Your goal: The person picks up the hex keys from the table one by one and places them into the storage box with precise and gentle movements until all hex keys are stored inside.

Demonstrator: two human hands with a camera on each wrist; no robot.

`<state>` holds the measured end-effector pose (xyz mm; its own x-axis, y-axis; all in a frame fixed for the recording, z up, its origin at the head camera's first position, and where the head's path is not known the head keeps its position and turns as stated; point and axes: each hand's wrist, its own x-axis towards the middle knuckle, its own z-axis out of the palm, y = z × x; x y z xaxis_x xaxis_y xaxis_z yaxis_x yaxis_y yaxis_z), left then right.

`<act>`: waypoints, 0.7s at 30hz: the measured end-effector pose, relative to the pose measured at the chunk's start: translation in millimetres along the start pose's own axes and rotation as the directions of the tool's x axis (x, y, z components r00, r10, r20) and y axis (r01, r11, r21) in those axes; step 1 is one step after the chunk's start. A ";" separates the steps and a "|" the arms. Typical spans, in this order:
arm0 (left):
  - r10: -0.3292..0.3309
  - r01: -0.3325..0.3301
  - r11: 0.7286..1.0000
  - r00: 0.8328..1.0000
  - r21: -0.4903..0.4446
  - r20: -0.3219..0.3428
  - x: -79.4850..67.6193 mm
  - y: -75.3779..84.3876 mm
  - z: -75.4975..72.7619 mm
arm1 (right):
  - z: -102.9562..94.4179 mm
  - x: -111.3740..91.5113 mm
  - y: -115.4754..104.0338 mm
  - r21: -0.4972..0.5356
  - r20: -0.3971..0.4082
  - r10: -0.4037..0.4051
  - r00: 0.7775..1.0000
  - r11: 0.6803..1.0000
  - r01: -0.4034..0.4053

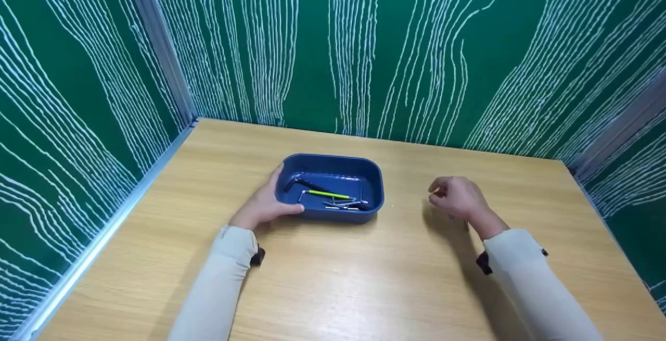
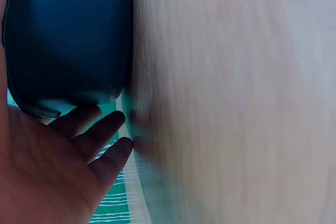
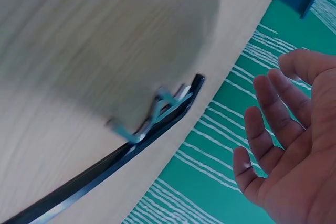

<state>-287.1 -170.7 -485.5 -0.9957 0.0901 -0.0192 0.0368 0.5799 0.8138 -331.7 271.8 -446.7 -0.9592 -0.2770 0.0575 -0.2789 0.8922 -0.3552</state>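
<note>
My left hand (image 1: 264, 204) grips the left end of a blue plastic bin (image 1: 341, 217), thumb along the front rim and fingers round the side. In the left wrist view, those fingers curve at the bin's dark wall (image 2: 71, 40). Inside lie a black hex key (image 1: 309, 184), a yellow-green hex key (image 1: 328, 193) and several thin metal ones (image 1: 341, 204). To the right of the bin, my right hand (image 1: 458, 198) hovers over the table with loosely curled fingers and holds nothing. Under its wrist are a long black bar (image 3: 105, 166) and small bent pieces (image 3: 157, 111), blurred, resembling hex keys.
The wooden tabletop (image 1: 333, 283) reaches back to a green wall (image 1: 312, 70) with white wavy lines. Similar panels stand at left and right, with grey posts (image 1: 161, 44) at the corners. Dark straps (image 1: 484, 264) sit at both sleeve cuffs.
</note>
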 end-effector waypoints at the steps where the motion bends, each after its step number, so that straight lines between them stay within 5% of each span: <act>1: -0.004 0.004 1.000 1.000 -0.006 -0.002 -0.2 -0.2 0.2 | 0.1 -1.0 2.5 -0.002 0.012 0.015 1.000 1.000 -0.015; 9: -0.010 0.010 1.000 1.000 -0.002 -0.016 -0.2 0.8 0.6 | 0.7 -7.5 17.1 -0.020 0.101 0.118 0.988 0.993 -0.116; 21: -0.027 0.027 1.000 1.000 -0.006 0.014 -0.8 1.6 -0.7 | 11.0 -8.9 32.4 -0.096 0.134 0.100 0.986 0.991 -0.088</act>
<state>-286.3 -170.5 -483.9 -0.9951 0.0856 -0.0494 0.0091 0.5770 0.8167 -331.6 299.3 -469.0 -0.9673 -0.2314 -0.1044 -0.1967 0.9432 -0.2676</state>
